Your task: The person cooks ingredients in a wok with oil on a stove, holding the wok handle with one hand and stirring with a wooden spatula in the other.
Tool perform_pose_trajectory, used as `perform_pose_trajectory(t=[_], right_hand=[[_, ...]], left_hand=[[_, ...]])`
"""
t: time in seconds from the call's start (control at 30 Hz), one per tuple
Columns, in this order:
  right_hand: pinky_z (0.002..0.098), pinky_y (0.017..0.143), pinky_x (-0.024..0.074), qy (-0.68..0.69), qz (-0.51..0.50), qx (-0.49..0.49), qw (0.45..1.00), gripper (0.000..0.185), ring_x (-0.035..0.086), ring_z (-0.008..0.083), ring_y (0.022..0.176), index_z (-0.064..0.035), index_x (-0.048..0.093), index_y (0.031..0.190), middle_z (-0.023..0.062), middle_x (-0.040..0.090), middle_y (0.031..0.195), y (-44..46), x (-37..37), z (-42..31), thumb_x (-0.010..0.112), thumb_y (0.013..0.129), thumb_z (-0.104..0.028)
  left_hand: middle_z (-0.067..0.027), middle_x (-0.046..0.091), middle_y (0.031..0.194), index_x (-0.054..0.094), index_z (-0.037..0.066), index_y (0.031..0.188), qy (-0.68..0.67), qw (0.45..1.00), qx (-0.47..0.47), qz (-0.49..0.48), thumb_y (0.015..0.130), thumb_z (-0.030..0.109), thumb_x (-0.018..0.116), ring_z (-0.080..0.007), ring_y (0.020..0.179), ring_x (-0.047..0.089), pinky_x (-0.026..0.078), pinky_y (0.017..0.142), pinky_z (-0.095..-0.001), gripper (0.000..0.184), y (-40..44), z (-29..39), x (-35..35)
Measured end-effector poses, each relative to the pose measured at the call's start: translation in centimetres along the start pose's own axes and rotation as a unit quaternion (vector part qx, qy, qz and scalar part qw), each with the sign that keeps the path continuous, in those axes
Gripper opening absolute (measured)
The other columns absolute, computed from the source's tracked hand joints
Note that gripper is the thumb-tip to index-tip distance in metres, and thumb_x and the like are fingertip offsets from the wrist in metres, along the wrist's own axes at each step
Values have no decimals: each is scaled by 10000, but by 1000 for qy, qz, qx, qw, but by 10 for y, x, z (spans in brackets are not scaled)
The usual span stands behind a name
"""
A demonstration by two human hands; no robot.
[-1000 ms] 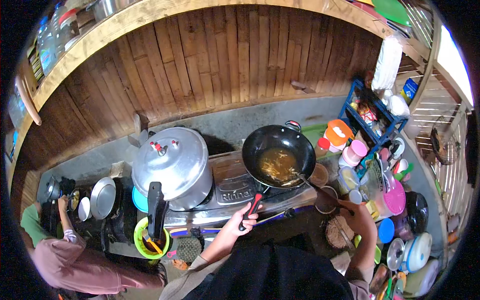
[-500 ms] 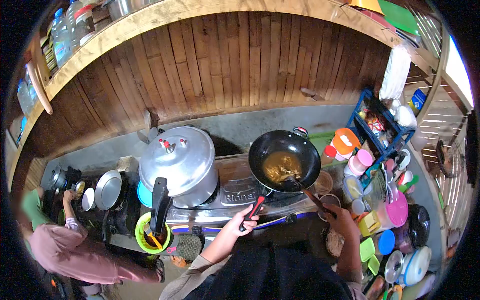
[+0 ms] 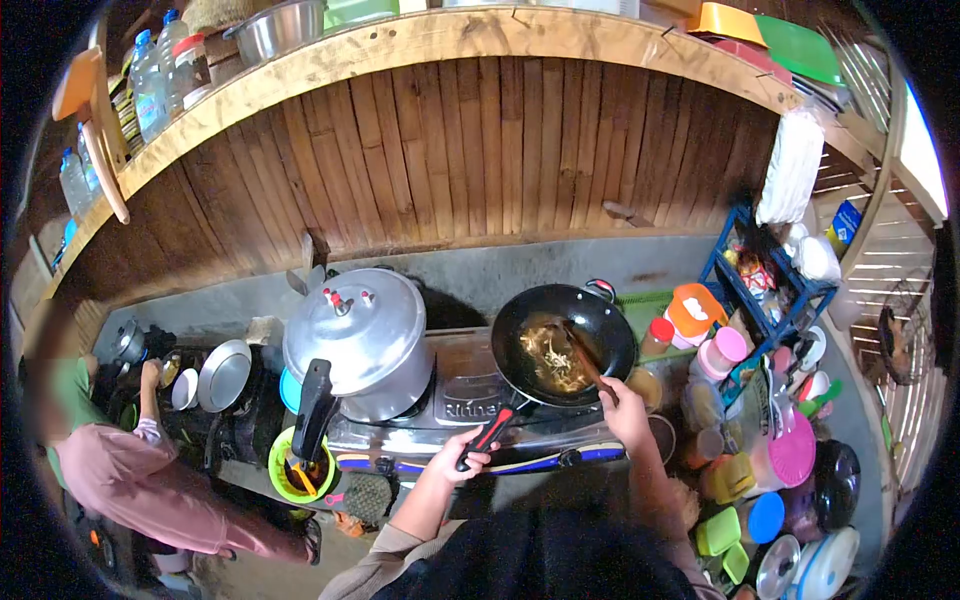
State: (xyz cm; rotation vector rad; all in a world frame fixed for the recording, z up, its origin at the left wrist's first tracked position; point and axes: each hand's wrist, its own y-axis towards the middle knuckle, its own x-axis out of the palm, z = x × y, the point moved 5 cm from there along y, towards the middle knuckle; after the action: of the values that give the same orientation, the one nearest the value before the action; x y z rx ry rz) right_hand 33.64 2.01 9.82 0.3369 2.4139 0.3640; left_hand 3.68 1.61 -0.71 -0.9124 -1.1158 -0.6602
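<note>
A black wok (image 3: 618, 340) rests on the right side of the Rinna-marked gas stove (image 3: 465, 388). Brown liquid with pale, shredded-looking food (image 3: 550, 352) lies in its bottom. My left hand (image 3: 460, 458) is closed around the wok's red and black handle (image 3: 490, 435). In my right hand (image 3: 627, 415) is a brown wooden spatula (image 3: 586, 362), its lower end inside the wok among the food. The spatula's tip is partly hidden by the liquid.
A large pressure cooker (image 3: 358, 325) stands on the stove's left side. Lime bowl (image 3: 282, 480) sits below it. Jars and tubs, including a pink-lidded one (image 3: 790, 447), crowd the right beside a blue rack (image 3: 765, 290). Another person (image 3: 140, 480) works at far left.
My right hand has moved up and left toward the wok, carrying the spatula farther into the food. My left hand keeps its hold on the handle. The view has tilted slightly upward.
</note>
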Motion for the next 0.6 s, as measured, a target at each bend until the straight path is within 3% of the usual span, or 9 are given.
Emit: perform_pose_trajectory(t=[0.1, 0.17, 0.3, 0.43, 0.53, 0.6], right_hand=[[441, 801, 493, -15, 13, 65, 998, 304, 610, 410, 904, -78, 594, 1156, 243, 634, 955, 7, -10, 9, 594, 864, -159], [440, 806, 493, -24, 18, 51, 998, 297, 609, 415, 903, -66, 597, 1147, 244, 635, 951, 7, -18, 12, 592, 864, -155], [424, 835, 488, -45, 16, 20, 999, 285, 605, 409, 936, -45, 604, 1123, 239, 633, 985, -4, -35, 25, 598, 846, -110], [417, 862, 476, -36, -9, 16, 999, 307, 605, 395, 970, -39, 603, 1119, 235, 630, 1023, -32, -61, 26, 614, 814, -70], [418, 863, 476, 7, -39, 8, 999, 314, 608, 391, 978, -40, 600, 1123, 244, 631, 1019, -49, -81, 42, 613, 815, -95], [416, 845, 487, -47, -66, 18, 997, 324, 616, 397, 958, -53, 604, 1135, 245, 633, 1018, -62, -103, 27, 613, 818, -121]], left_hand=[[-70, 486, 782, 456, -89, 1045, -32, 999, 19, 2, 945, 376, 488, -73, 520, 437, 345, 366, -163, 477, -3, -2, -4], [-73, 492, 752, 458, -137, 1086, -60, 997, 38, -12, 932, 403, 495, -76, 529, 441, 330, 361, -156, 562, -5, -4, -6], [-101, 530, 805, 455, -131, 1135, -56, 995, 84, -12, 934, 412, 485, -79, 530, 440, 320, 356, -152, 580, -11, -11, -3], [-219, 538, 1167, 404, 31, 1330, -37, 990, 134, -20, 936, 421, 481, -96, 582, 470, 337, 388, -153, 560, -21, -14, -2], [-210, 532, 1175, 395, 37, 1336, -15, 986, 161, 30, 939, 414, 479, -104, 613, 484, 360, 412, -154, 554, -31, -15, 11], [-203, 530, 1182, 394, 44, 1339, -13, 987, 160, 13, 941, 410, 477, -105, 629, 490, 373, 424, -152, 548, -32, -14, 14]])
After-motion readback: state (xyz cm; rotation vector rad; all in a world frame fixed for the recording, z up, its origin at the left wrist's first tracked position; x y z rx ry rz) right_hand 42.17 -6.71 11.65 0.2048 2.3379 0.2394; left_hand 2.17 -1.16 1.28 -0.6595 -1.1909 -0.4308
